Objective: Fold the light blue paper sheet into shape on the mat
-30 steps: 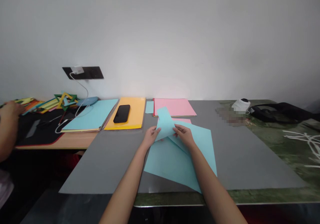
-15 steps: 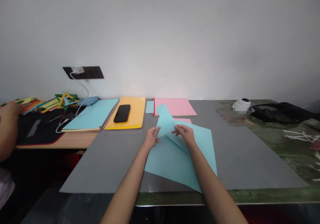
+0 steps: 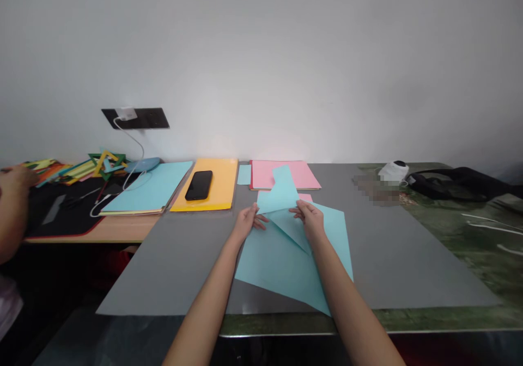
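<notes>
Between my two hands I hold up a folded piece of light blue paper (image 3: 280, 191). My left hand (image 3: 245, 221) pinches its lower left corner between thumb and forefinger, the other fingers loosely spread. At the lower right corner, my right hand (image 3: 311, 217) pinches it the same way. Under both hands a large light blue sheet (image 3: 273, 268) lies on the grey mat, a raised fold or flap showing near its middle. A bit of pink paper (image 3: 305, 197) peeks out behind the held piece.
Along the wall lie pink sheets (image 3: 304, 175), a small blue card (image 3: 244, 175), yellow sheets (image 3: 223, 191) bearing a black phone (image 3: 199, 185), and blue sheets (image 3: 157, 189). A white cable (image 3: 143, 151) runs from the socket. Another person's arm (image 3: 14, 208) is at far left; a black strap (image 3: 453, 183) lies right.
The folded blue paper has turned and shifted slightly right, its lower edge now stretched level between my hands. My right hand has moved a little right. At far right, some white strips have moved.
</notes>
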{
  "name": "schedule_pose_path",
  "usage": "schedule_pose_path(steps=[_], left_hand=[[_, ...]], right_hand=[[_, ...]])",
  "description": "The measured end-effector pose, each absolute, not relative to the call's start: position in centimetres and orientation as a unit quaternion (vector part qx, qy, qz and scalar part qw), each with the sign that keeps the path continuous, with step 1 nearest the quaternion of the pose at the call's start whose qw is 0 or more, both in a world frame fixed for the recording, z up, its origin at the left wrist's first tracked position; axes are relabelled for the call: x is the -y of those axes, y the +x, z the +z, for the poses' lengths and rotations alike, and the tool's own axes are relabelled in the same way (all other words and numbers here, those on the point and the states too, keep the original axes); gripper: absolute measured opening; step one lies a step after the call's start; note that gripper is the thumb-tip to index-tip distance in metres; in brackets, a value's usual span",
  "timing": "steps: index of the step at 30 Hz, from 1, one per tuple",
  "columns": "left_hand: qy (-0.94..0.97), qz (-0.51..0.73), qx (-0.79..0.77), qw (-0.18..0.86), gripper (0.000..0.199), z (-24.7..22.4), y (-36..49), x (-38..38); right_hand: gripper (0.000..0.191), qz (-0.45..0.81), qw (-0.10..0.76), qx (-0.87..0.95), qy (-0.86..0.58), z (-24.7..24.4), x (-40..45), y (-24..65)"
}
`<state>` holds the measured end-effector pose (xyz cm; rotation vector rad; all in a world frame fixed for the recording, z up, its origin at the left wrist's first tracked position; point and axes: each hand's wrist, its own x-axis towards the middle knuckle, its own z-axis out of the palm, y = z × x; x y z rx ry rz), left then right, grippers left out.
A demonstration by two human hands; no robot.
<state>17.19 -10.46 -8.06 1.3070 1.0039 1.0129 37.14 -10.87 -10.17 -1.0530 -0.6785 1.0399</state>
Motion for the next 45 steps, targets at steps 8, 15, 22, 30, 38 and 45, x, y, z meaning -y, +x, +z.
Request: schedule_pose_path(steps=[8, 15, 22, 30, 38, 45], left_hand=[[0.584, 0.412, -0.43, 0.551, 0.048, -8.9, 17.2, 10.1], [0.589, 0.414, -0.426, 0.548, 0.046, -8.6, 17.2, 10.2], [0.618, 0.419, -0.416, 0.519, 0.04, -8.2, 17.1, 10.3], [0.631, 0.38, -0.408, 0.54, 0.038, -8.3, 17.0, 10.5], [0.619, 0.381, -0.409, 0.552, 0.037, -8.0, 17.2, 10.6], [0.655, 0.414, -0.423, 0.47, 0.033, -8.1, 17.2, 10.4]], right_hand=[[0.034, 0.474, 0.664, 0.32, -0.483, -10.4, 11.0, 37.1], [0.036, 0.467, 0.661, 0.323, -0.491, -10.4, 11.0, 37.1], [0.035, 0.477, 0.644, 0.347, -0.487, -10.1, 11.1, 36.7], [0.034, 0.467, 0.615, 0.405, -0.489, -9.5, 11.5, 36.5], [0.03, 0.487, 0.581, 0.444, -0.478, -9.3, 11.7, 36.3], [0.03, 0.497, 0.556, 0.476, -0.466, -9.2, 11.9, 36.2]])
